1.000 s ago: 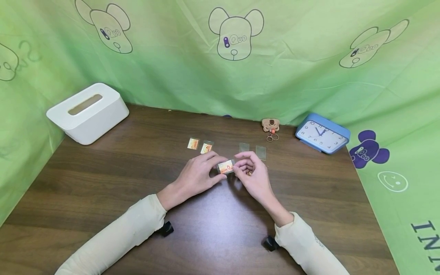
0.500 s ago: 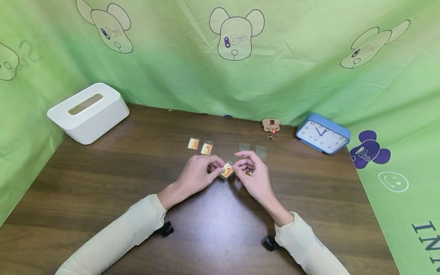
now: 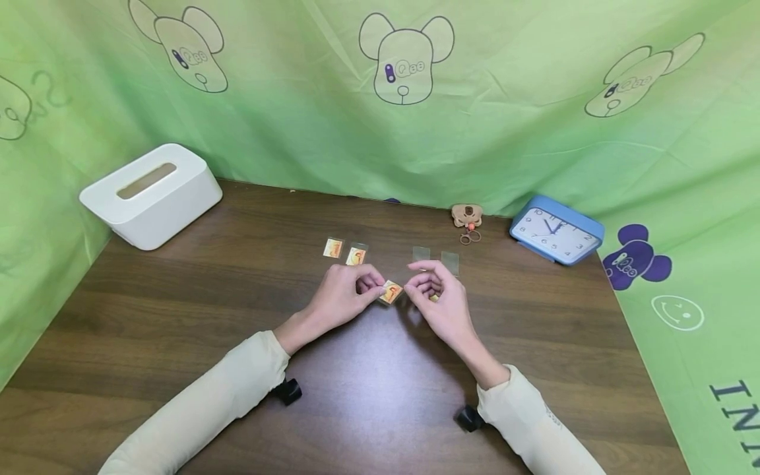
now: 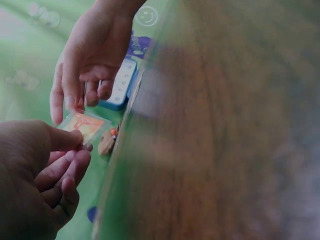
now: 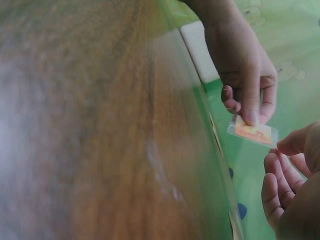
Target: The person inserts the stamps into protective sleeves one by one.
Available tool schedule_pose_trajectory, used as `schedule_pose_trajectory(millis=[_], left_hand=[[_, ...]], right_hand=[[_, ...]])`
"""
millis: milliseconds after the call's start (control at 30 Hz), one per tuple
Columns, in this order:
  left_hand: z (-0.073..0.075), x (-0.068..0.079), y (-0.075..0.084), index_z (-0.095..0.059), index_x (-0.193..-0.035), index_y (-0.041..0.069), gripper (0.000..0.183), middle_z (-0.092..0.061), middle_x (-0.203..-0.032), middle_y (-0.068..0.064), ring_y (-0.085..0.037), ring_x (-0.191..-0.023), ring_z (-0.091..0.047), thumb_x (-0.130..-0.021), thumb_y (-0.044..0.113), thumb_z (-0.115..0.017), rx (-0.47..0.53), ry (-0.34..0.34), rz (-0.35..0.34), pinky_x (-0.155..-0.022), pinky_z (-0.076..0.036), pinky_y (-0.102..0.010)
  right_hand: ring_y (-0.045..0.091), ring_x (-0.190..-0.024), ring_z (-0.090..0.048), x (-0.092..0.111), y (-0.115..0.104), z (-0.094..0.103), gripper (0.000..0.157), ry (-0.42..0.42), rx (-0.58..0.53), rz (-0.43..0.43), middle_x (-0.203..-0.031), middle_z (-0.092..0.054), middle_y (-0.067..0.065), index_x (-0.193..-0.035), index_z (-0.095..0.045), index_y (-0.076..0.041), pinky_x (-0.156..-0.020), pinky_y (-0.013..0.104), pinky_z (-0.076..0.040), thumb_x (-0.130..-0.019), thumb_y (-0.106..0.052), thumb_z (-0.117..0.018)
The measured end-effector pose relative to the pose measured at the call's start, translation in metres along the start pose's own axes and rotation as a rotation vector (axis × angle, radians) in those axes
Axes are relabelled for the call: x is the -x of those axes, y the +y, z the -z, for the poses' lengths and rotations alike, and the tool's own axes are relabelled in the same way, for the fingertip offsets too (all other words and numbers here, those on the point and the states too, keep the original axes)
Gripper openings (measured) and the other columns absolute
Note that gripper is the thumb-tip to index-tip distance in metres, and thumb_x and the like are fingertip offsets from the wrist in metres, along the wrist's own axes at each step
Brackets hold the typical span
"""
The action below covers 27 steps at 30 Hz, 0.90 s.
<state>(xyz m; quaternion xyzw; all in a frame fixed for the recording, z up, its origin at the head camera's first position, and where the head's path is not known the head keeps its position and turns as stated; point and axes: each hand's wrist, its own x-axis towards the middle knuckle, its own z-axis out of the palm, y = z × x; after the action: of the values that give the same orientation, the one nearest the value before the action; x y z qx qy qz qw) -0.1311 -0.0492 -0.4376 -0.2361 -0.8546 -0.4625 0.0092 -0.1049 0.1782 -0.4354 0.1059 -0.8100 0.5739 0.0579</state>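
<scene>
Left hand (image 3: 346,295): thumb and fingers pinched one clear packet (image 3: 391,291) with an orange print, at the centre of the frame. Right hand (image 3: 444,305): parted, loosely bent, no visible hold, beside the packet's right corner; contact could not be told. Table (image 3: 380,402): bore two similar packets (image 3: 334,248) left above centre, plain clear sleeves (image 3: 421,253) right above centre, blue clock (image 3: 557,232) at right.

Held packet (image 3: 392,291) between tissue box (image 3: 172,210) and clock (image 3: 555,235)

Left hand (image 3: 343,295) in a pinch, right hand (image 3: 444,309) near it, half-curled
</scene>
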Motion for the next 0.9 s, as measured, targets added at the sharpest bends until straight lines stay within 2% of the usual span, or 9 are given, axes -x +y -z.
schedule_pose_trajectory(millis=[267,433,567,667,900], left_hand=[[-0.002,-0.010,-0.018,-0.081,-0.094,0.008,0.005,-0.079,-0.084,-0.001,-0.008,-0.073,-0.072,-0.096,0.010,-0.085,-0.029,0.030,0.042,-0.073,-0.061,-0.028],[-0.004,-0.015,-0.022,-0.080,-0.094,0.009,0.006,-0.077,-0.082,0.001,-0.008,-0.073,-0.069,-0.097,0.012,-0.085,-0.064,0.062,0.062,-0.073,-0.058,-0.028],[-0.006,-0.020,-0.022,-0.080,-0.093,0.010,0.007,-0.075,-0.084,0.000,-0.014,-0.079,-0.067,-0.096,0.012,-0.085,-0.123,0.097,0.046,-0.078,-0.056,-0.032],[-0.007,-0.023,-0.024,-0.080,-0.092,0.008,0.007,-0.073,-0.090,-0.004,-0.021,-0.087,-0.066,-0.094,0.010,-0.086,-0.157,0.132,0.028,-0.083,-0.054,-0.038],[-0.008,-0.031,-0.029,-0.080,-0.091,0.008,0.009,-0.073,-0.116,-0.013,-0.035,-0.108,-0.061,-0.092,0.012,-0.088,-0.257,0.196,0.029,-0.098,-0.049,-0.049]], right_hand=[[0.006,-0.077,-0.068,0.000,0.006,0.010,0.035,0.025,0.007,-0.016,-0.094,-0.078,0.018,-0.128,-0.071,0.002,-0.074,0.016,-0.054,-0.094,0.011,-0.078],[0.007,-0.076,-0.068,0.002,0.007,0.016,0.035,0.027,0.016,-0.021,-0.094,-0.078,0.018,-0.127,-0.072,0.001,-0.073,0.017,-0.054,-0.094,0.012,-0.078],[0.006,-0.077,-0.068,0.004,0.010,0.021,0.035,0.037,0.027,-0.022,-0.094,-0.078,0.018,-0.126,-0.072,0.003,-0.073,0.016,-0.054,-0.094,0.012,-0.079],[0.005,-0.078,-0.068,0.005,0.013,0.024,0.034,0.041,0.033,-0.023,-0.095,-0.078,0.019,-0.126,-0.071,0.005,-0.074,0.015,-0.053,-0.094,0.012,-0.079],[0.008,-0.081,-0.067,0.006,0.018,0.031,0.028,0.053,0.080,-0.019,-0.094,-0.078,0.016,-0.119,-0.075,0.004,-0.075,0.014,-0.054,-0.093,0.011,-0.081]])
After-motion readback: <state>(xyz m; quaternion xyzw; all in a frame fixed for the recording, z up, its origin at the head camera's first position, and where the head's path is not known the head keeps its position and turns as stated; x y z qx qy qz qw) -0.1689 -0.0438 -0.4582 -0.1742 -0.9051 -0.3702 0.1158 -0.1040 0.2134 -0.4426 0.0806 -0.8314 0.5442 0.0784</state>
